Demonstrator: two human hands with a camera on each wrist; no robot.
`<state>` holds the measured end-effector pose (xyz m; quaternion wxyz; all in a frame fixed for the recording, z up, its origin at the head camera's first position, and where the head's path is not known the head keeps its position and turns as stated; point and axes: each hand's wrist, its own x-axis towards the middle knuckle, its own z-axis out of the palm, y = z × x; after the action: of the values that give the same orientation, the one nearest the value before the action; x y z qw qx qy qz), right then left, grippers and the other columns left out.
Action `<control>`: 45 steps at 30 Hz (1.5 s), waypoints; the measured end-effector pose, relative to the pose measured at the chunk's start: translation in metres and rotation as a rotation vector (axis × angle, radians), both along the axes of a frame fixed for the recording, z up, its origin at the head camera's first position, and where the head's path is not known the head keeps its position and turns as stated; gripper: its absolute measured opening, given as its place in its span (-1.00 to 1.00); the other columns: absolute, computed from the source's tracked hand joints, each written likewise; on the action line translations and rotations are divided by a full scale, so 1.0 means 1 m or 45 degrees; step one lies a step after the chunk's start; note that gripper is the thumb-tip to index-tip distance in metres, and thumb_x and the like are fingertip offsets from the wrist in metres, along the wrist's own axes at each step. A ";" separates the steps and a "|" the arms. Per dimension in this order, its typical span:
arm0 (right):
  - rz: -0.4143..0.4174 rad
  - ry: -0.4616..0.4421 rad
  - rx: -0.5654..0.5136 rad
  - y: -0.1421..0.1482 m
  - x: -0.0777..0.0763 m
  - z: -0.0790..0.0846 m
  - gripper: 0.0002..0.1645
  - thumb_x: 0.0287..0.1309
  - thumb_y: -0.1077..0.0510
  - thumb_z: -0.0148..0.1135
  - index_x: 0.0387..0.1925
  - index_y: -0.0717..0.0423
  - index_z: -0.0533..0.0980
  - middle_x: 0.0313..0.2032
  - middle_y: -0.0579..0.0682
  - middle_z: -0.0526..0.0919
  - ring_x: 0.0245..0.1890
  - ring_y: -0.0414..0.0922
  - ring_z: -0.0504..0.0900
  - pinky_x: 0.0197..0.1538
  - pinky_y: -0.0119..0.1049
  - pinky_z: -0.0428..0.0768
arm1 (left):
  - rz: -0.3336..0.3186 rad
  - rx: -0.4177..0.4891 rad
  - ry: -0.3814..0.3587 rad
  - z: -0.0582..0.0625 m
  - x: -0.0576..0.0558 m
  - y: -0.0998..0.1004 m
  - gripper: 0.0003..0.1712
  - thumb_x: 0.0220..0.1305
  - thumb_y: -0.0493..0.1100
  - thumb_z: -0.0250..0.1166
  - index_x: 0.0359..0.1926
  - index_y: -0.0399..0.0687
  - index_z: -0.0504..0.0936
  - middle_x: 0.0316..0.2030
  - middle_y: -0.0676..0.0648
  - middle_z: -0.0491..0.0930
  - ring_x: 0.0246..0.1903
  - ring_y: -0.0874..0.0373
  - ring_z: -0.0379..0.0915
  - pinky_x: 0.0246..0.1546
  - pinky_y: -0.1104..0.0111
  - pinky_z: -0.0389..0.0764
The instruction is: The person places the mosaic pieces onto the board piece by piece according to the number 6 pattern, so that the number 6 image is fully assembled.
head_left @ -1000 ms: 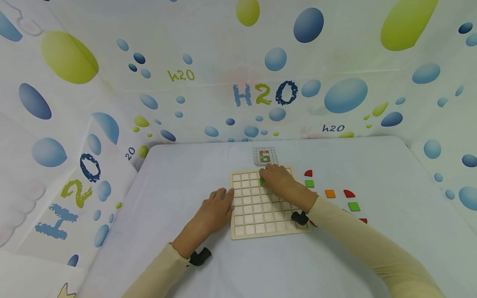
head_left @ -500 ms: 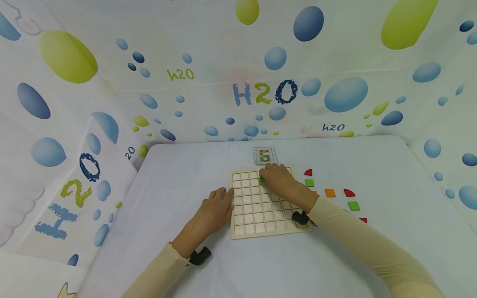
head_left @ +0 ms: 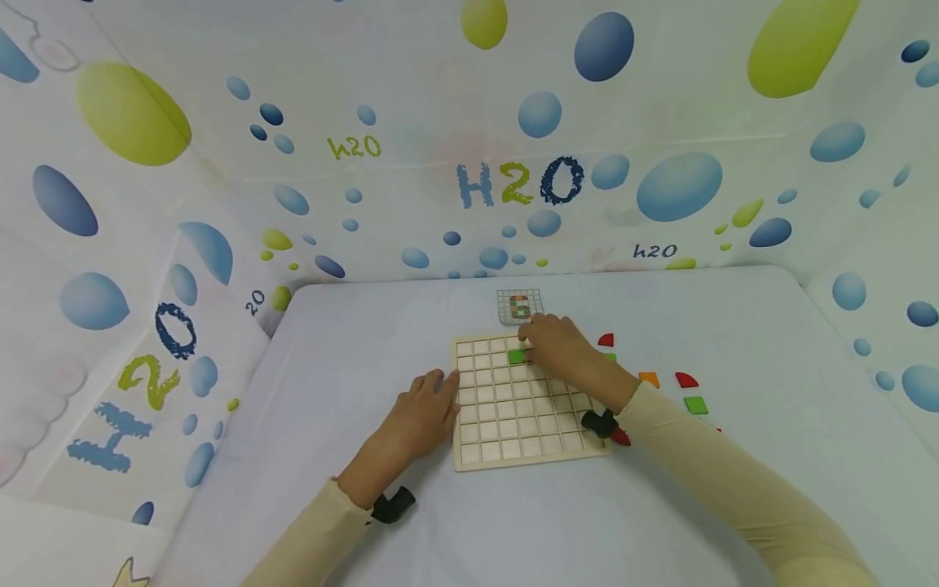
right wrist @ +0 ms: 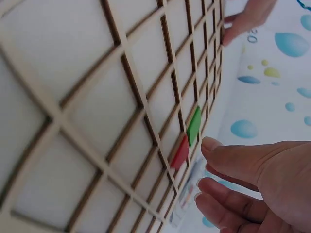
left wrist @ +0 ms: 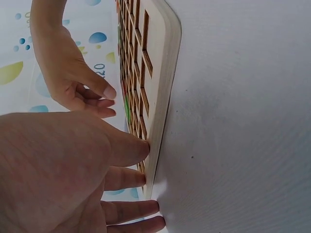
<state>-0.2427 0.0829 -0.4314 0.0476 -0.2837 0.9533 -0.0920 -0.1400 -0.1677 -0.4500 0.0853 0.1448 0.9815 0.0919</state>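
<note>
A pale wooden grid board lies on the table. My left hand rests at its left edge; in the left wrist view the thumb and a finger touch the rim, fingers nearly straight. Just above the board's far side hovers my right hand, loosely bent and holding nothing. A green square tile sits in a far-row cell, and a red tile fills the cell beside it. Thumb and fingers of the right hand stand apart from both tiles. In the head view the right hand hides the red one.
Behind the board lies a small grid card with a coloured pattern. To the right are scattered loose tiles: red quarter-rounds, a green square and an orange square. Another red tile lies at the board's near right corner.
My right hand has let go of the tile and drawn back slightly to the right, so more of the green tile shows. My left hand has stayed at the board's edge.
</note>
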 end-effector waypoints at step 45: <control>-0.302 -0.257 -0.216 0.133 -0.012 -0.008 -0.55 0.42 0.10 0.38 0.19 0.30 0.60 0.04 0.30 0.62 0.02 0.18 0.59 0.17 0.15 0.60 | -0.002 -0.019 -0.007 -0.003 -0.002 0.000 -0.36 0.67 -0.04 0.07 0.61 -0.19 0.25 0.46 -0.39 0.31 0.44 -0.36 0.30 0.22 -0.22 0.54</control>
<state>-0.2547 0.2154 -0.4389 0.1076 -0.1614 0.9593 -0.2050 -0.1420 -0.1676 -0.4531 0.0892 0.1445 0.9818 0.0849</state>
